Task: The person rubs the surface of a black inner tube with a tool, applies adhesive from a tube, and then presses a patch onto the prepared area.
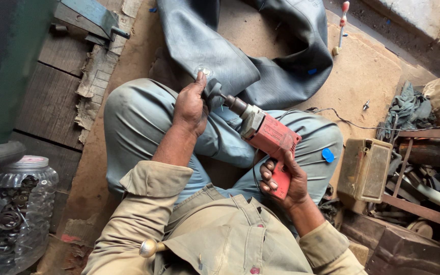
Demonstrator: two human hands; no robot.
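Item 1, left hand (190,106): I see it pressed down on the tube (260,51), fingers closed together and pinching a fold of the rubber beside the drill tip, thumb pointing up toward the patch (204,70).

Item 2, right hand (287,178): wrapped tight around the grip of the red drill (266,135), fingers curled over the handle.

Item 3, drill: lies slanted across my lap, its nose touching the tube just right of the left fingers. Cord (352,124) trails off to the right.

Item 4, tube: black, large, draped from the board (362,66) onto my knee (128,107); the worked spot sits on the knee.

Item 5, surroundings: plastic jar (19,203) of metal parts lower left; metal box (365,168) and rags (408,109) to the right; valve tool (340,28) up top.

Risks, as I judge them: the spinning tip runs very near the left fingers, so a slip on soft rubber could catch them. Too much pressure could cut through the tube. The loose cord may snag on the box.
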